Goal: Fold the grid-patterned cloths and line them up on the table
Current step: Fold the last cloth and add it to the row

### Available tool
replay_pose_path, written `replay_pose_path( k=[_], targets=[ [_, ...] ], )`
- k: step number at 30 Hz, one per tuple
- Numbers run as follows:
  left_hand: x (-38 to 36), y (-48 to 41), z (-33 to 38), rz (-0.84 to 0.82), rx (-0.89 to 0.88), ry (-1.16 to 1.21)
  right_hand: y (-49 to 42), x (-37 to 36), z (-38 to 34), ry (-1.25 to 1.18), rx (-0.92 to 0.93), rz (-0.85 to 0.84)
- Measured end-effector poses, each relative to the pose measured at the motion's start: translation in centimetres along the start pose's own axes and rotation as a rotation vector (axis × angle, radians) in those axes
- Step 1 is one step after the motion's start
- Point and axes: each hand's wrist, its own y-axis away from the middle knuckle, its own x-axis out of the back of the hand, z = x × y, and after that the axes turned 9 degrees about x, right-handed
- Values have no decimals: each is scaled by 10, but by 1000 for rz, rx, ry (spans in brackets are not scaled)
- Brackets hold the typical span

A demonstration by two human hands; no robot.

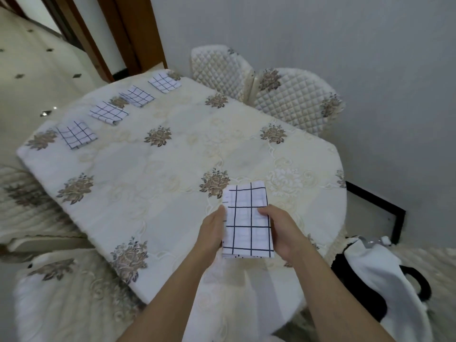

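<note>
A white cloth with a dark grid [246, 218], folded into a long rectangle, is held over the near right part of the table [153, 198]. My left hand [214, 230] grips its left edge and my right hand [281, 230] grips its right edge, thumb on top. Several folded grid cloths lie in a row along the table's far left edge: one nearest [76, 134], one beyond it [108, 114], a third [137, 96], and the farthest [164, 82].
The table wears a cream floral cover. Quilted chairs [291, 99] stand at the far side, another chair [22, 211] at the left. A white bag with black handles [385, 275] sits at the right, near a wall.
</note>
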Motion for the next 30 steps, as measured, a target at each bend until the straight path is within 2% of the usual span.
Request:
replay_pose_path(
  k=[6, 13, 19, 26, 30],
  targets=[
    [-3, 22, 3, 168, -238, -200, 20, -11, -9, 80, 48, 8],
    [-3, 36, -9, 253, -326, -277, 51, -20, 2, 57, 99, -37],
    [0, 49, -21, 265, -378, -348, 60, -24, 16, 342, 249, 169],
    [9, 47, -43, 286, -377, -406, 74, -33, 37, 663, 426, 327],
    [21, 45, -56, 268, -386, -424, 80, -40, 56, 722, 478, 386]
  ],
)
